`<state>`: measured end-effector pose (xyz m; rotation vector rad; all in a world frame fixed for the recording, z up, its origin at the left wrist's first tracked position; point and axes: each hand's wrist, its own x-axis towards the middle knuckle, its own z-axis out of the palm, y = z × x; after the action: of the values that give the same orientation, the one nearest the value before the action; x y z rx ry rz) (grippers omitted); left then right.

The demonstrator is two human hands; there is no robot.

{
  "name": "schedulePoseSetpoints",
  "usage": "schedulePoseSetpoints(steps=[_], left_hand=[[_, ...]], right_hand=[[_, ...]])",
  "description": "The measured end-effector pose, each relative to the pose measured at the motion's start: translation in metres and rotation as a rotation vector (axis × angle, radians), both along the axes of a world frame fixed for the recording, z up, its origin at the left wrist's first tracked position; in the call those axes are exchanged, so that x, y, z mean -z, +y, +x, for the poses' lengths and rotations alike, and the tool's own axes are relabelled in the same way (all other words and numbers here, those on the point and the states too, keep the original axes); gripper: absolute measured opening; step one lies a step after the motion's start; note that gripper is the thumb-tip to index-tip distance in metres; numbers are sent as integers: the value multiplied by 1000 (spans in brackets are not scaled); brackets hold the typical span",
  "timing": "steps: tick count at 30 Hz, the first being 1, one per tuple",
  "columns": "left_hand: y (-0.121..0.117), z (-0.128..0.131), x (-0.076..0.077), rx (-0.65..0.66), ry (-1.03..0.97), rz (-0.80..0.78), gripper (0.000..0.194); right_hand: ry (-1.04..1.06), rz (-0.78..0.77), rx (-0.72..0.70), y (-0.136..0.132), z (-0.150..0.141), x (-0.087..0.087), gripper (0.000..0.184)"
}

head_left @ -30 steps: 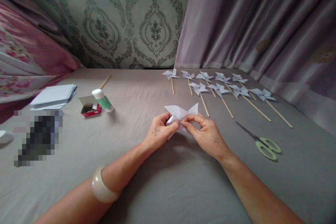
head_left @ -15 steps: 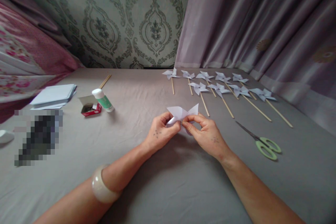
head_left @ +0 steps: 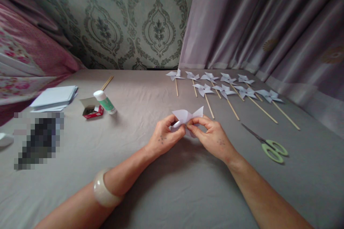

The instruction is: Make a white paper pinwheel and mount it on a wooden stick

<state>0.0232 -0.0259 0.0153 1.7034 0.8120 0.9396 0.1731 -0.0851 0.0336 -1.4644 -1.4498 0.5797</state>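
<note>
A white paper pinwheel (head_left: 182,115) with folded blades is held between both hands above the cloth-covered table. My left hand (head_left: 166,132) pinches it from the left, thumb near its middle. From the right, my right hand (head_left: 211,134) has thumb and index finger closed at the centre of the paper. Whatever lies between the fingertips is too small to make out. No stick shows on this pinwheel. Green-handled scissors (head_left: 274,150) lie to the right of my right hand, blades pointing away to the left.
Several finished pinwheels on sticks (head_left: 204,90) lie in rows at the back right. On the left are a glue stick (head_left: 106,103), a small red box (head_left: 92,112) with dark contents, wooden sticks (head_left: 108,83) and a paper stack (head_left: 53,97). A pixelated dark object (head_left: 40,139) is at far left.
Almost nothing differs. Both hands keep their pinch on the paper pinwheel, whose left blade has shifted slightly.
</note>
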Motion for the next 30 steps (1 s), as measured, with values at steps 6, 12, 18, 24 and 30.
schedulePoseSetpoints(steps=[6,12,18,24,30], left_hand=[[0,1,1,-9,6,7,16],[1,-2,0,-5,66,133,15],[2,-5,-3,32,75,217,16],[4,-5,3,33,48,85,14],[4,-4,5,32,29,31,16]], right_hand=[[-7,15,-4,0,-1,0,13],[-8,3,16,-1,-2,-1,14],[-29,5,13,0,0,0,11],[-43,5,9,1,2,-1,10],[-42,24,26,1,1,2,11]])
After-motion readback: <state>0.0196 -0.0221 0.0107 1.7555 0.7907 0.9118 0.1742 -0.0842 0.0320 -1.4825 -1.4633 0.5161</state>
